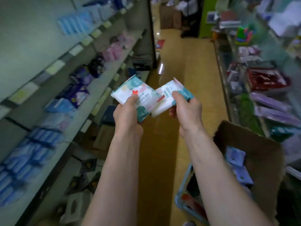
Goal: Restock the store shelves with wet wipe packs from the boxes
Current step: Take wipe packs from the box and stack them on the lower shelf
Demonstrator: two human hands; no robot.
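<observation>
Yellow glossy floor (192, 66) runs between blurred, stocked shelves (101, 85).

Two bare forearms show in the head view, uncovered from the bottom edge of the frame up to the wrists. The left forearm (114, 168) is slender, with faint lengthwise ridges of tendon near the wrist. The right forearm (216, 163) has a long tendon line along its upper side and a small bump of bone at the wrist. The left grip (127, 115) is a bare hand with smooth, rounded knuckles. The right grip (187, 110) is bare as well, and one fingertip (175, 79) carries a long, rounded nail.
</observation>
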